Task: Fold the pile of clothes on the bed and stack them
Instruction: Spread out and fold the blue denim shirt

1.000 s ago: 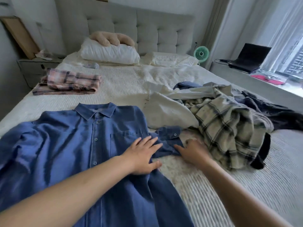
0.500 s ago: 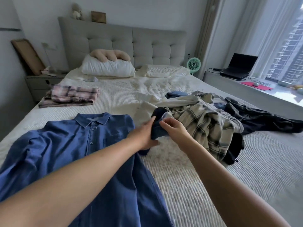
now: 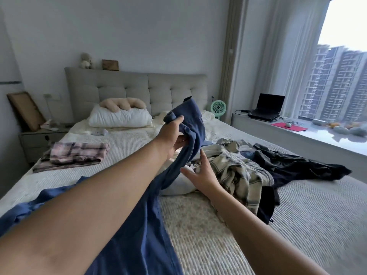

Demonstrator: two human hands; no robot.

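Two folded plaid pieces (image 3: 76,155) lie stacked at the left of the frame on the bed (image 3: 309,211). Across the lower left I see the blue shirt (image 3: 139,239) spread on the cover, its sleeve lifted at centre frame, where my left hand (image 3: 171,133) grasps it with curled fingers. Just right and lower, my right hand (image 3: 200,175) is released, fingers spread, beside the hanging sleeve. Further right sits the unfolded pile (image 3: 244,171), a checked shirt on top and dark clothes trailing toward the window side.
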